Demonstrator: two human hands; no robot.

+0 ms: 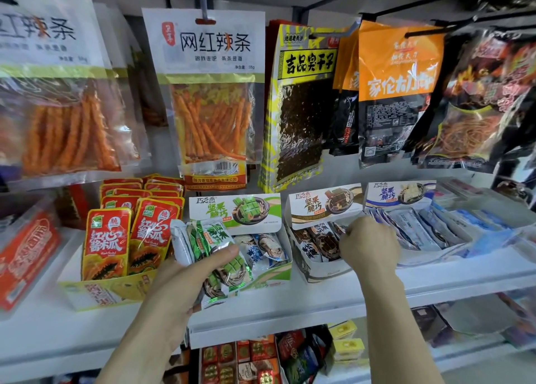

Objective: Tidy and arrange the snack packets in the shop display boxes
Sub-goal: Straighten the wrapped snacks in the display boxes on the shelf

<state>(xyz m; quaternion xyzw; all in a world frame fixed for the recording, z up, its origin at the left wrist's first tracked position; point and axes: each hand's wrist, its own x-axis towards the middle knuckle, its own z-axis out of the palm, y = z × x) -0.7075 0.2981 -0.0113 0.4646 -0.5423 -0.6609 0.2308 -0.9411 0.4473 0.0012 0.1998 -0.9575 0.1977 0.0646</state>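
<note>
— What is the person holding, there at the front?

— The left hand point(185, 279) is gripping a small stack of green snack packets point(216, 253), thumb curling over the top one, just in front of the green display box point(261, 270) on the white shelf point(290, 305).

— And the other hand?

— The right hand point(369, 245) is reaching into the brown display box point(322, 270) next door, fingers point(352, 230) curling in among the brown packets point(322, 238). Whether they are pinching one, I cannot tell; the knuckles are hiding it.

— Anything lying in the green box?

— A couple of blue-and-white packets point(268, 248) are sitting in it, behind the stack.

— Further along?

— A blue display box point(400, 193) is standing to the right, its pale packets point(417, 227) leaning in a row. To the left, red papaya packets point(127, 235) are standing upright in a yellow box point(116, 290).

— And behind?

— Bags are hanging on hooks: spicy strip bags point(211, 93), a yellow-and-black bag point(298, 105), an orange bag point(397, 87).
</note>
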